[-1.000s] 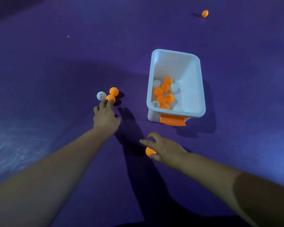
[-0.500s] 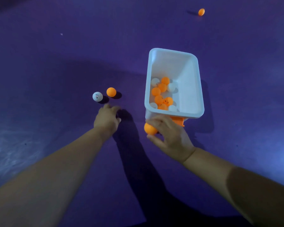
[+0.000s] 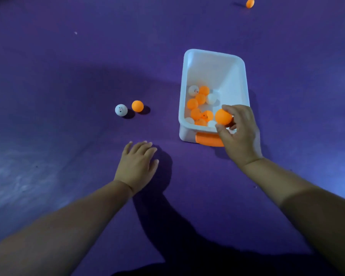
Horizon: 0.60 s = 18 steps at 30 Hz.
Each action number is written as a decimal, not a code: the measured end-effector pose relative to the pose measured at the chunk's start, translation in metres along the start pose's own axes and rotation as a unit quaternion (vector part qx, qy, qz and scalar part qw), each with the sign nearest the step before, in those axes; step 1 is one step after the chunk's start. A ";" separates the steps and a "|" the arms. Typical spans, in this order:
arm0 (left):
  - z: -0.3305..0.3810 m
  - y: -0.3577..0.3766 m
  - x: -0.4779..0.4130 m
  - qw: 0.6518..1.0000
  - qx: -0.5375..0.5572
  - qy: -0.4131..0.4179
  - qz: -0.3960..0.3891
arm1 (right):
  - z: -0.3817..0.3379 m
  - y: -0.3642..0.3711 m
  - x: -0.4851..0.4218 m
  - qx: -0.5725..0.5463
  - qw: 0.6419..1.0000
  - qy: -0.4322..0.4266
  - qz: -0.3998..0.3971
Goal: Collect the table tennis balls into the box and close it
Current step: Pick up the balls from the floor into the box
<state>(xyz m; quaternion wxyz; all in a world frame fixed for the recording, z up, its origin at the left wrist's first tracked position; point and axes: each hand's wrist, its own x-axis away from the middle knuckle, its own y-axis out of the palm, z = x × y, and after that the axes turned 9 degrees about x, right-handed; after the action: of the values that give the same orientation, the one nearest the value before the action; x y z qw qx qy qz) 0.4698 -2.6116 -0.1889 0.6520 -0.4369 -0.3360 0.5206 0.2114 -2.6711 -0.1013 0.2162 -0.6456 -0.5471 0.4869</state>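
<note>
One orange ball [image 3: 223, 116] held over the box [image 3: 213, 66].
Right hand [image 3: 241, 138] pinches it above the near rim; left hand [image 3: 136, 166] spread, fingers straight, holding nothing.

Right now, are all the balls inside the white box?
No, a white ball and an orange ball lie on the purple surface left of the box, and another orange ball lies far beyond it.
</note>
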 end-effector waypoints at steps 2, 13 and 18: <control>-0.003 -0.002 0.005 0.999 -0.001 0.008 0.037 | -0.003 0.001 -0.001 0.002 1.000 0.005 -0.002; -0.031 -0.011 0.067 0.996 -0.032 -0.088 -0.013 | -0.011 0.003 -0.005 0.087 0.994 0.044 -0.055; 0.009 -0.052 0.013 0.966 0.114 -0.213 0.090 | -0.012 0.002 -0.006 0.050 0.996 0.054 -0.053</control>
<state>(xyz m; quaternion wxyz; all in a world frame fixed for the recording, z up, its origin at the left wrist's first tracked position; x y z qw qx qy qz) 0.4845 -2.6013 -0.1373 0.5613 -0.2671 -0.3649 0.6932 0.2228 -2.6740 -0.0955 0.3026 -0.6293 -0.5433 0.4661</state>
